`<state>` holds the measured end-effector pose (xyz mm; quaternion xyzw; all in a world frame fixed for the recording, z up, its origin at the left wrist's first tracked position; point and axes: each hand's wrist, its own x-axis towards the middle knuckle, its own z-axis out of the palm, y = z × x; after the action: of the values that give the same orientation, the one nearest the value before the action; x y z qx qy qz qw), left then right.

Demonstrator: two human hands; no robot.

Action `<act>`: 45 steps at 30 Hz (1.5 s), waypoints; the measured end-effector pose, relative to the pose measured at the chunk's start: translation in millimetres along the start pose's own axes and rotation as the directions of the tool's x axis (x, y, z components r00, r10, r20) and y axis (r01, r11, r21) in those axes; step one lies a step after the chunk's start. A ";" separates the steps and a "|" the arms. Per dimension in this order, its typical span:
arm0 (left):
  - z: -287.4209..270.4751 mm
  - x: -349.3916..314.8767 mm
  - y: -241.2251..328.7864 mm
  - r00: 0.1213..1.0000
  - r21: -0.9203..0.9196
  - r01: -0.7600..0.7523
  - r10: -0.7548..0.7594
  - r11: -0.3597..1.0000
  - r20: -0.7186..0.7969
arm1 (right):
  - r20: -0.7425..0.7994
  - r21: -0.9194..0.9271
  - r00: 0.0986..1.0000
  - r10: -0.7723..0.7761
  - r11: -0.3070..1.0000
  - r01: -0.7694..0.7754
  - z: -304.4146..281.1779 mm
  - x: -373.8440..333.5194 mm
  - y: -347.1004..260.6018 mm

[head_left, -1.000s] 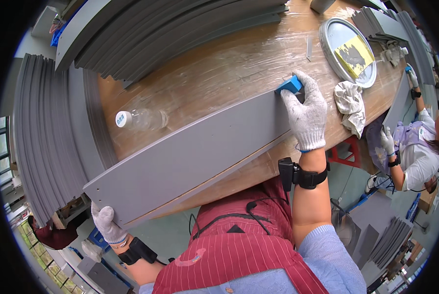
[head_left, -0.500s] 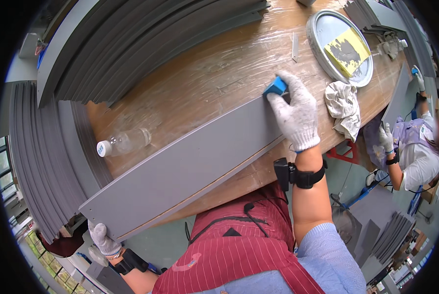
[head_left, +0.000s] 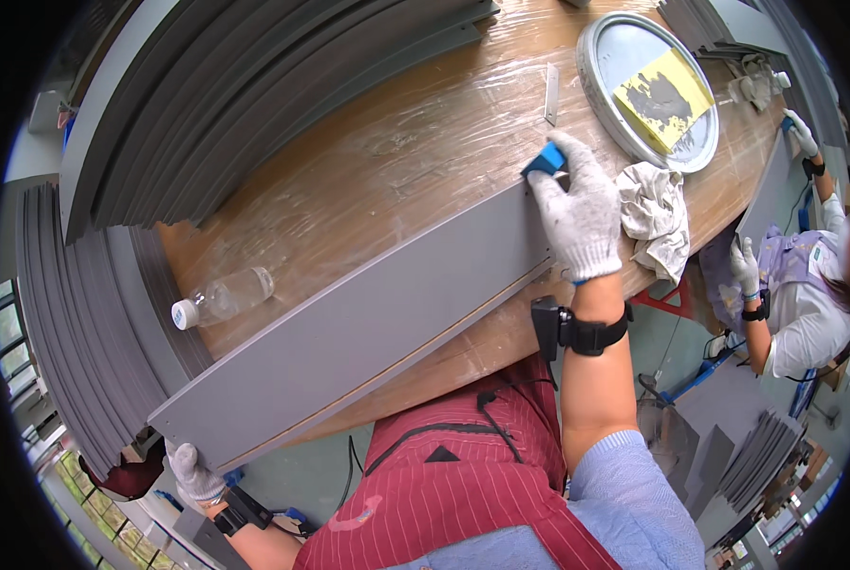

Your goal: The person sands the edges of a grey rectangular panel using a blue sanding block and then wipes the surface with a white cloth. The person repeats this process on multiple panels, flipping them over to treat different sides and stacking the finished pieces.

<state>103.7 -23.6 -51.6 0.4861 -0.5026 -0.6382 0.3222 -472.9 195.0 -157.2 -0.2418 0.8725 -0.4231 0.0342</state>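
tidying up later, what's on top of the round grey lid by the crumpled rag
A yellow piece, smeared with grey, lies on the round grey lid. Bare lid shows beside it, mostly upper left; the surface under the yellow piece is hidden.

No lettering is legible; faint blue print marks the clear bottle (head_left: 235,296)'s white cap (head_left: 184,314).

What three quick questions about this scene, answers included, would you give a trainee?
1. What does the person's left hand grip, and what does the right hand grip?
2. True or false: the clear plastic bottle lies on its side.
3. Fill in the missing word: the grey-smeared yellow sheet rests on a round grey ____.

Key: 1. The grey panel; a blue block. 2. True. 3. Lid.
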 end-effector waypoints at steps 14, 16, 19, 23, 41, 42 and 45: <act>23.2 40.5 -73.5 0.972 -0.105 0.073 -0.094 0.992 -0.214 | 0.370 0.924 0.854 0.366 -0.053 -0.378 -0.7 -9.5 37.1; 51.9 50.2 -84.2 0.930 -0.137 0.062 -0.107 0.989 -0.351 | 0.386 0.920 0.866 0.317 -0.059 -0.388 -1.3 -14.6 41.2; 79.8 60.3 -101.0 0.812 -0.058 -0.030 -0.010 0.998 -0.583 | 0.387 0.915 0.873 0.297 -0.005 -0.404 -7.5 -20.9 39.0; 88.8 65.1 -104.9 0.699 0.028 -0.023 0.036 0.999 -0.714 | 0.383 0.866 0.864 0.328 0.198 -0.459 -38.1 -23.8 45.4; 51.3 61.2 -117.8 0.600 -0.009 0.046 -0.035 0.999 -0.799 | 0.519 0.746 0.799 0.303 0.296 -0.596 -50.7 -23.1 31.1; 49.8 62.3 -121.2 0.638 -0.010 0.044 -0.036 0.999 -0.769 | 0.536 0.812 0.805 0.253 0.103 -0.574 -43.8 -28.7 37.5; 70.5 50.8 -127.4 0.757 0.002 0.039 -0.029 0.999 -0.653 | 0.494 0.866 0.824 0.278 -0.074 -0.494 -32.1 -42.3 52.5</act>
<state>30.7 -9.6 -186.8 0.6893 -0.3549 -0.4310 0.4617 -464.8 264.8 -182.4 0.0750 0.3706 -0.8455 0.3770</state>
